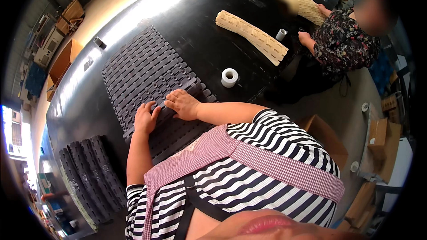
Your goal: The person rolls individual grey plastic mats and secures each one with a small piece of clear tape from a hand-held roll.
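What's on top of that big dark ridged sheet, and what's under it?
The left hand and right hand are on the dark ridged sheet, toward its near end. Black table shows around it; anything else beneath is covered and cannot be seen.

White roll (pixel 229 82) interrupts open tabletop (pixel 193 39) right of grey mat (pixel 144 64).

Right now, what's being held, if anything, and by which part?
The left hand and right hand have fingers on a raised strip across the dark grey mat; whether they grip or only press cannot be told.
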The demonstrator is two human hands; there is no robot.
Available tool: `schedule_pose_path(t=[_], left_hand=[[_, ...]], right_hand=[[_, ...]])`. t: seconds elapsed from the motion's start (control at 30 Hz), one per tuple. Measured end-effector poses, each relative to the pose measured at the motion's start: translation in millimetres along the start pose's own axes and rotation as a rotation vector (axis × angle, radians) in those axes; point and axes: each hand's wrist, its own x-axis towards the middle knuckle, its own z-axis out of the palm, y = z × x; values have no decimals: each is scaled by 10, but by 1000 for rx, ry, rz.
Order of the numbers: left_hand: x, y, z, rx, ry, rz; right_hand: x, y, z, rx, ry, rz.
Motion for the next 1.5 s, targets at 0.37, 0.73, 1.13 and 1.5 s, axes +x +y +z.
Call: schedule_pose_path(t=[0.37, 0.73, 1.13, 1.5], left_hand=[[196, -140, -31, -155, -63, 27], [143, -174, 18, 10, 25, 116], [64, -94, 143, 9, 105, 168], [-42, -291, 166, -8, 90, 215]], right_hand=[[107, -6, 36, -21, 4, 70], [28, -236, 23, -143, -74, 192], [-238, -193, 205, -153, -43, 168], [-188, -341, 345, -196, -123, 161]])
